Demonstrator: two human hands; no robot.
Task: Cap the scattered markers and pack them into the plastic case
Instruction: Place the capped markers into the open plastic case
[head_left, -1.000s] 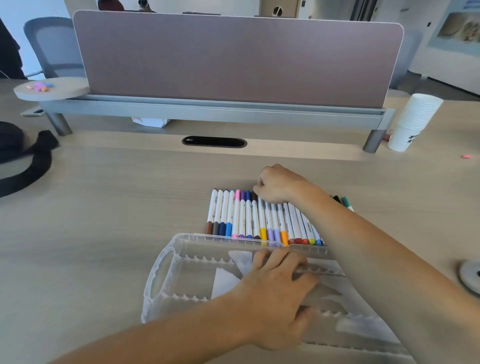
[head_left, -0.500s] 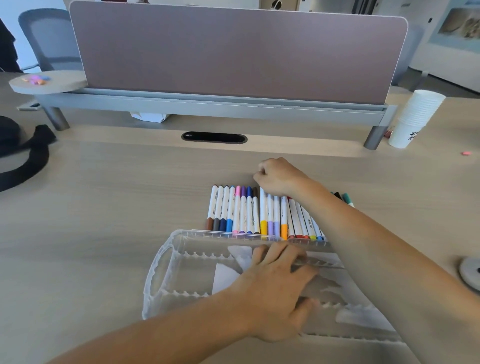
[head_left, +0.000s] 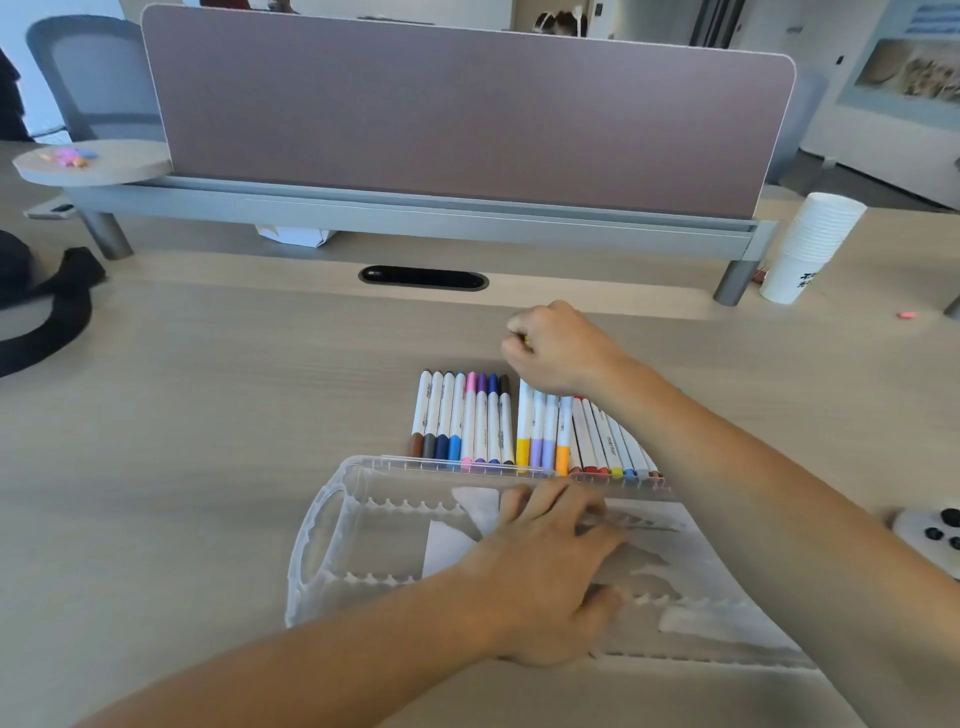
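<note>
Left hand (head_left: 550, 564) spread flat, pressing case (head_left: 332, 525). Right hand (head_left: 560, 349) curled over far ends of markers (head_left: 483, 421); pinching anything? Can't tell. Markers lie rowed on tabletop (head_left: 208, 415), just behind case. Risk: knuckles brush row, markers roll apart.

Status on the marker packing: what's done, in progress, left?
Done: the markers look capped and lie in a row on the desk, just beyond the plastic case.
In hand: the left hand lies flat on the case; the right hand is curled over the row's far ends, and what it grips is hidden.
Left: all the packing. No marker sits in the case yet.
</note>
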